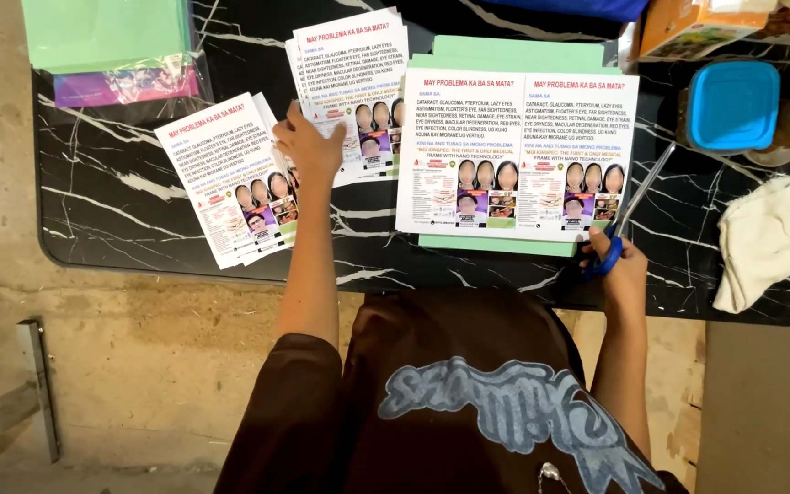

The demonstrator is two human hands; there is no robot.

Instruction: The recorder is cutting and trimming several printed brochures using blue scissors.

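A black marble-patterned table (121,197) carries the work; its near edge runs just in front of the person, whose brown shirt fills the lower frame. The largest item on it is an uncut double leaflet sheet (516,151), lying flat on a pale green board (496,244) at centre right. Two stacks of cut leaflets sit left of it: one fanned at the near left (221,178), one further back (354,69). A green folder (107,32) lies at the far left corner, a white cloth (765,238) at the right edge, a blue-lidded container (733,105) behind it. The right hand (619,265) is closed through the blue handles of scissors (637,197), blades resting on the sheet's right margin. The left hand (308,146) rests palm down with fingers spread on the cut leaflets between the two stacks, gripping nothing. Judgement: the sheet is thin paper, light, limp, easily creased or slid; best pinned flat near the cut line, or lifted by an edge
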